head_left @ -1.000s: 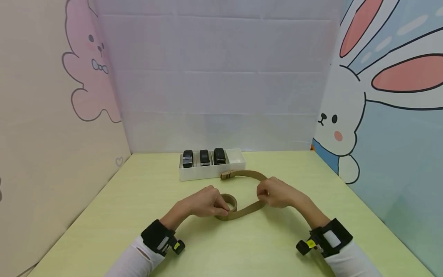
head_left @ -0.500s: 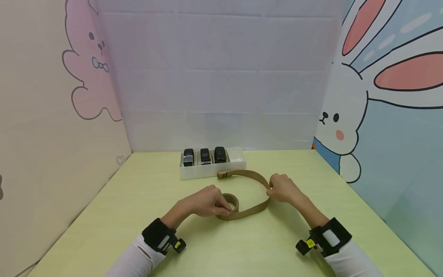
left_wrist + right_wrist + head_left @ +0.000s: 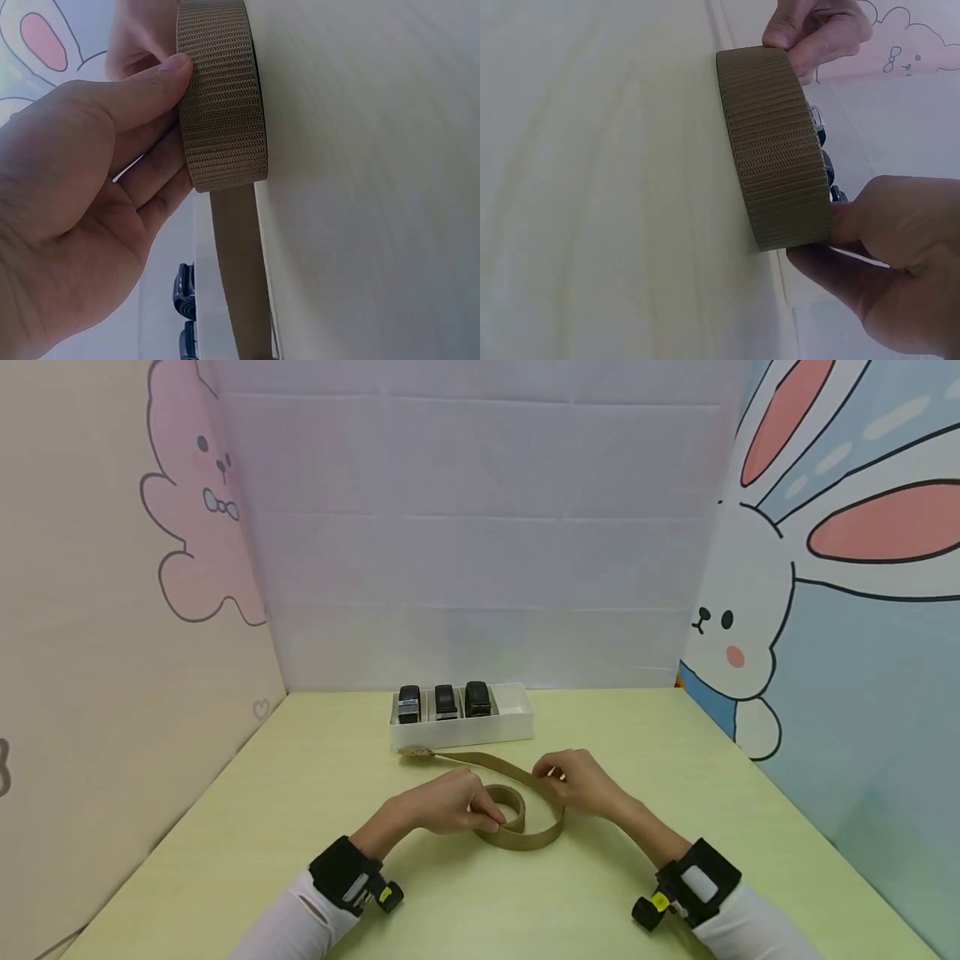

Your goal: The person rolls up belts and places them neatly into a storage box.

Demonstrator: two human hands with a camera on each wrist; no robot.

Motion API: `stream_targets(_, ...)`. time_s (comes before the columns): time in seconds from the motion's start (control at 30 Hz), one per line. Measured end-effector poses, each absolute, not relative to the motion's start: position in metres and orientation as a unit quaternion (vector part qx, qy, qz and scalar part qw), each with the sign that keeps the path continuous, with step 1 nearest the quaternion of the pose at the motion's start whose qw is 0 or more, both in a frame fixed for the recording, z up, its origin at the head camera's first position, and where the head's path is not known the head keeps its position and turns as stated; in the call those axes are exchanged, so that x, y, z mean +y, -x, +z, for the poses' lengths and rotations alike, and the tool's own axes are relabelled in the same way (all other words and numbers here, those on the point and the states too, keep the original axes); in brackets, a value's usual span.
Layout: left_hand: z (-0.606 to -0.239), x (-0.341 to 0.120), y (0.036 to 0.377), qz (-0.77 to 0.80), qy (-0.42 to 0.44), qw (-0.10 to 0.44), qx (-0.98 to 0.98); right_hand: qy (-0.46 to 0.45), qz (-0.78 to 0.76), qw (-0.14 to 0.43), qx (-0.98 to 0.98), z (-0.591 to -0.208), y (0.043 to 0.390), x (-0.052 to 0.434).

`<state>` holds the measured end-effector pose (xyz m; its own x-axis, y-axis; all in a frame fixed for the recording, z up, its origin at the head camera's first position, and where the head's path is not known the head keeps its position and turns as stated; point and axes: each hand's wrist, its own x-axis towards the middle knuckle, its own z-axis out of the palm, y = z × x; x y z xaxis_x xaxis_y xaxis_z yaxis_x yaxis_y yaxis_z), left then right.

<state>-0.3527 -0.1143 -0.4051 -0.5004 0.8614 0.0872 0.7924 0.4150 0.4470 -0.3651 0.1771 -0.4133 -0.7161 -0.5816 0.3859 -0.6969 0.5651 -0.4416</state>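
Both hands pinch the belt point(image 3: 517, 814) in front of the tray point(image 3: 461, 732): left hand point(image 3: 442, 802) on its coil, right hand point(image 3: 581, 785) on the strap. Only the head view shows the tray's three rolls point(image 3: 444, 701).

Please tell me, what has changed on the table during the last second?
The right hand carried the loose tan woven belt leftward around the coil, shrinking the loop; the buckle end swept left along the white tray. The left hand kept pinching the coil. The three black rolled belts stayed put.
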Motion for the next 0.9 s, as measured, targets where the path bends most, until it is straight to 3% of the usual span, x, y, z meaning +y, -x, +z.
stream_targets(0.13, -0.405, -0.114, 0.353, 0.225, -0.494, 0.086, 0.835, -0.397, 0.303, 0.082, -0.863, -0.415, 0.362, 0.173)
stream_targets(0.33, -0.404, -0.113, 0.352, 0.226, -0.495, 0.091, 0.834, -0.471, 0.263, 0.105, -0.835, -0.408, 0.347, 0.166)
stream_targets(0.5, -0.403, -0.112, 0.351, 0.223, -0.495, 0.081, 0.836, -0.518, 0.228, 0.069, -0.822, -0.404, 0.333, 0.154)
stream_targets(0.9, -0.406, -0.113, 0.353, 0.243, -0.498, 0.052, 0.831, -0.518, 0.176, 0.079, -0.833, -0.407, 0.324, 0.144)
